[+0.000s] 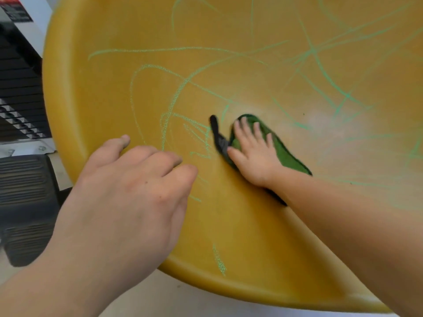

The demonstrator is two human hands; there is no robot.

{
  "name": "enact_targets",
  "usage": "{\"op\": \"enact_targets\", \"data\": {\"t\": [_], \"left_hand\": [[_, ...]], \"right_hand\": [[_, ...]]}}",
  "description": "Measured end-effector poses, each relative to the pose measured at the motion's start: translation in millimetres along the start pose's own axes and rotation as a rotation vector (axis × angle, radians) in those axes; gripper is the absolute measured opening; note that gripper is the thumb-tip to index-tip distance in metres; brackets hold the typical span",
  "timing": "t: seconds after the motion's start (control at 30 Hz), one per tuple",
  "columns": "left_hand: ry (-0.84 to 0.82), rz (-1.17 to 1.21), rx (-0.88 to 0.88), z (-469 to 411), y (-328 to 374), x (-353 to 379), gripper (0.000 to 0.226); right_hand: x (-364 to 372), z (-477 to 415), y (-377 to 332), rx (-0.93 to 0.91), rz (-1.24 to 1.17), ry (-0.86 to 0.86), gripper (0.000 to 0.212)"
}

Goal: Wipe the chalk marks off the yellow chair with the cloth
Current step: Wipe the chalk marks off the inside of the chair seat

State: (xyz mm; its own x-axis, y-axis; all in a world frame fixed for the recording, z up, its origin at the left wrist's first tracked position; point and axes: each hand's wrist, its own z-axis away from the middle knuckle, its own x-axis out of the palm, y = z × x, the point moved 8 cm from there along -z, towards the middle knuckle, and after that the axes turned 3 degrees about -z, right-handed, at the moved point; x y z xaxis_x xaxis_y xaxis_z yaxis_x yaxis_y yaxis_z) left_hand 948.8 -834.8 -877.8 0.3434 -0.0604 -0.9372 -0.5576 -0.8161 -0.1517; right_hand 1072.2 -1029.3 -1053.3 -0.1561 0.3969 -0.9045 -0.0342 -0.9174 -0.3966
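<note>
Head view: right hand (249, 154), fingers flat, presses green cloth (285, 152) on yellow chair (229, 225); left hand (128, 186) rests relaxed on it. Risk: unpinched cloth slips, smearing chalk marks (174, 99).

The scooped seat of a yellow chair (137, 30) carries a green cloth (283, 152), lying flat near the seat's middle, with a dark strip at the cloth's left edge. A right hand (251, 154) presses flat on the cloth. Green chalk marks (174, 97) loop across the seat on every side of the cloth. Left of the cloth, a left hand (128, 186) rests near the rim.
</note>
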Motion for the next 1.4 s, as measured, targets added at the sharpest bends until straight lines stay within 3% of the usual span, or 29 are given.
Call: {"op": "enact_targets", "data": {"t": [0.13, 0.27, 0.33, 0.43, 0.53, 0.6, 0.7, 0.83, 0.93, 1.0, 1.07, 1.17, 1.23, 1.3, 1.4], "left_hand": [[-0.027, -0.002, -0.006, -2.8, 1.5, 0.0, 0.022], [-0.061, -0.012, -0.023, -4.8, 1.7, 1.0, 0.026], [-0.063, -0.010, -0.022, -4.6, 1.9, 1.7, 0.026], [-0.069, -0.015, -0.013, -4.0, 0.6, 3.5, 0.029], [-0.062, -0.031, -0.017, -1.7, 1.1, 4.3, 0.029], [-0.049, -0.045, -0.012, -2.2, 1.4, 4.5, 0.029], [-0.047, -0.057, 0.000, -3.5, 2.0, 5.1, 0.028], [-0.056, -0.058, 0.001, -4.3, 3.2, 6.0, 0.029], [-0.081, -0.060, 0.006, -5.4, 3.0, 7.5, 0.031], [-0.087, -0.056, 0.005, -6.1, 3.7, 7.4, 0.031], [-0.088, -0.062, -0.003, -7.0, 3.0, 7.2, 0.032], [-0.101, -0.075, -0.011, -6.8, 2.4, 8.5, 0.036], [-0.111, -0.081, -0.008, -3.8, 3.5, 10.0, 0.039], [-0.105, -0.078, -0.009, -1.9, 2.1, 9.9, 0.038], [-0.085, -0.068, 0.002, -1.3, 3.2, 8.2, 0.035]], "right_hand": [[20.0, 109.9, -77.9, -0.434, -0.150, -0.203, 0.071], [18.5, 174.1, -66.3, -0.540, -0.189, -0.462, 0.064], [16.7, 162.8, -44.7, -0.532, -0.051, -0.427, 0.061], [7.5, 95.9, 5.0, -0.391, 0.157, -0.216, 0.071], [-12.9, 18.7, 47.7, -0.117, 0.170, -0.025, 0.081], [-14.3, -5.0, 51.3, 0.004, 0.141, 0.009, 0.075], [6.3, 18.5, 6.3, -0.086, 0.058, -0.090, 0.076], [22.0, 135.7, -77.4, -0.465, -0.125, -0.261, 0.068], [18.0, 181.9, -82.7, -0.520, -0.235, -0.424, 0.063], [18.3, 173.3, -70.4, -0.525, -0.180, -0.446, 0.062], [18.2, 137.4, -46.4, -0.505, -0.013, -0.322, 0.067], [2.6, 56.8, 15.3, -0.231, 0.166, -0.084, 0.083], [-10.8, 21.6, 44.0, -0.031, 0.141, 0.006, 0.086], [-9.8, 12.0, 43.4, 0.049, 0.112, 0.026, 0.082], [12.0, 45.7, -2.5, -0.058, 0.065, -0.074, 0.078]]}}
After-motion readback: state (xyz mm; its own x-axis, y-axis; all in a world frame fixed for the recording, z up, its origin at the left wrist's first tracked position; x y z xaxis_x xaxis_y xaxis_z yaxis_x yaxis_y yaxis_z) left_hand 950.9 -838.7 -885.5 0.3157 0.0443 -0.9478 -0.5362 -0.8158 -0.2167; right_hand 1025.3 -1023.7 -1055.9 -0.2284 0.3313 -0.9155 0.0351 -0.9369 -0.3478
